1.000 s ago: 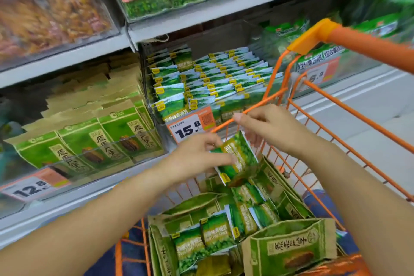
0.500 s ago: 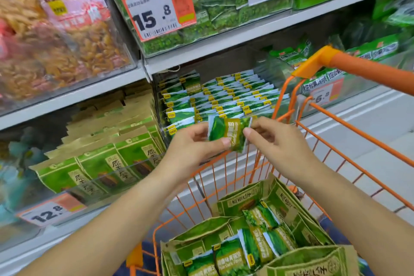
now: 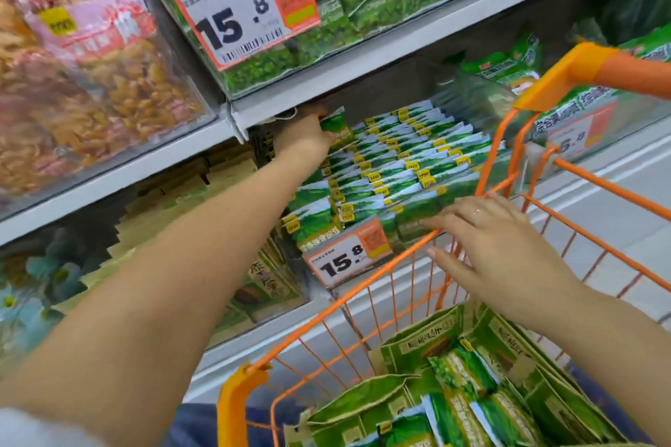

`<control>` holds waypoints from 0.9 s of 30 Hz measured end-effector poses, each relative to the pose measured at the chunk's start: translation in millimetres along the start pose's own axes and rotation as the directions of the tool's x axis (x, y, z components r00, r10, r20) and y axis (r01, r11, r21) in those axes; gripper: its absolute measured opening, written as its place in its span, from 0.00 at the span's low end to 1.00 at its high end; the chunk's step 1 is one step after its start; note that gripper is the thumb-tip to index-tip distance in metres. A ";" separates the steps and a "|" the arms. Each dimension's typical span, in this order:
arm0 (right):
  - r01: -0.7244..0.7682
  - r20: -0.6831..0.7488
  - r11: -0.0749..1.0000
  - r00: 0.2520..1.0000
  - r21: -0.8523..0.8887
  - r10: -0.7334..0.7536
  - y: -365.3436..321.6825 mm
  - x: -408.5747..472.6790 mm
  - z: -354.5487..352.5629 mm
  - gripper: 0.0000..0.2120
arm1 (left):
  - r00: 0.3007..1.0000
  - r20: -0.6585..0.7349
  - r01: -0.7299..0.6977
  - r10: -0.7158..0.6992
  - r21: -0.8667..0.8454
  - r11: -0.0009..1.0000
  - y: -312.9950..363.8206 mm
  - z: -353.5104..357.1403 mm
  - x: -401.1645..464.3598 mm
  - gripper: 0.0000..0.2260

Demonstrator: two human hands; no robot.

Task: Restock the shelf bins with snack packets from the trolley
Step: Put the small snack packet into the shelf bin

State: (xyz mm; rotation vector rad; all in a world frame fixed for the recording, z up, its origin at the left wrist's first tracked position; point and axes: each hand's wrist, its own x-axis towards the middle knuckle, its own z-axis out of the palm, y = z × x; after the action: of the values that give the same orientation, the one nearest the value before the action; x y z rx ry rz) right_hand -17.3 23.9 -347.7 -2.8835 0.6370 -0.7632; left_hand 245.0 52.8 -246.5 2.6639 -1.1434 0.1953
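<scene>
My left hand (image 3: 303,141) reaches deep into the clear shelf bin (image 3: 366,261) and grips a small green snack packet (image 3: 334,125) at the bin's back left corner, just under the upper shelf. Rows of green and white packets (image 3: 406,160) with yellow tags fill the bin. My right hand (image 3: 486,247) hovers with fingers spread and relaxed over the front rim of the orange trolley (image 3: 363,287), holding nothing. More green packets (image 3: 461,385) and larger green bags lie in the trolley basket.
A price tag reading 15.8 (image 3: 345,258) hangs on the bin's front. The upper shelf (image 3: 363,73) carries another bin of green packets. Left bins hold brown-topped green bags (image 3: 265,283) and yellow snacks (image 3: 90,83). The trolley handle (image 3: 617,69) crosses at the upper right.
My left hand took the packet alone and carried it from in front of the bin to its back left corner. My right hand let go and dropped toward the trolley rim.
</scene>
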 end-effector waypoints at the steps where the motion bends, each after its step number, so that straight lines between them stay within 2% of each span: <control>1: 0.003 -0.013 1.000 1.000 -0.005 -0.003 0.5 0.9 1.4 0.24 | 0.999 0.027 0.032 -0.032 -0.001 1.000 -2.2 2.0 8.5 0.21; 4: 0.008 -0.018 1.000 1.000 -0.008 -0.008 0.2 3.9 2.9 0.22 | 0.996 0.067 0.059 -0.055 -0.051 0.997 -8.6 9.9 27.5 0.17; 7: 0.019 -0.024 1.000 1.000 -0.008 -0.019 1.2 5.5 2.7 0.21 | 0.987 0.145 0.068 -0.070 0.015 0.998 -12.5 15.6 43.5 0.07; 11: 0.005 -0.016 1.000 1.000 -0.006 -0.005 -0.1 5.5 2.6 0.18 | 0.981 0.174 0.071 -0.085 0.088 0.994 -12.3 15.1 56.2 0.09; 14: -0.002 -0.010 1.000 1.000 -0.010 0.002 -0.8 6.3 1.3 0.17 | 0.973 0.220 0.045 -0.067 0.105 0.993 -12.5 17.9 60.6 0.03; 15: -0.002 -0.011 1.000 1.000 -0.012 0.002 -0.8 6.4 1.1 0.17 | 0.971 0.230 0.038 -0.068 0.131 0.991 -13.6 20.1 61.8 0.05; 17: -0.003 -0.009 1.000 1.000 -0.016 0.003 -1.6 6.5 0.8 0.18 | 0.978 0.201 0.022 -0.060 0.187 0.982 -16.9 24.6 63.1 0.08; 22: -0.010 0.005 1.000 1.000 -0.018 0.010 -2.4 5.8 0.2 0.18 | 0.993 0.111 -0.012 -0.026 0.328 0.945 -18.6 31.4 62.7 0.02; 24: -0.009 0.008 1.000 1.000 -0.019 0.009 -2.1 5.4 -0.4 0.18 | 0.998 0.063 -0.005 -0.020 0.372 0.928 -18.3 33.3 61.8 0.03; 27: -0.009 0.016 1.000 1.000 -0.014 0.009 -2.3 5.7 -0.9 0.18 | 0.996 0.043 -0.085 0.074 0.414 0.906 -22.0 39.9 63.7 0.08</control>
State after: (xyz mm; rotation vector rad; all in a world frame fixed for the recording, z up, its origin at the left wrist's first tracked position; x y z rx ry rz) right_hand -12.4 23.6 -344.0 -2.8945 0.6557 -0.7368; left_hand 305.8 12.5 -274.9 2.9899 -1.3509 0.4699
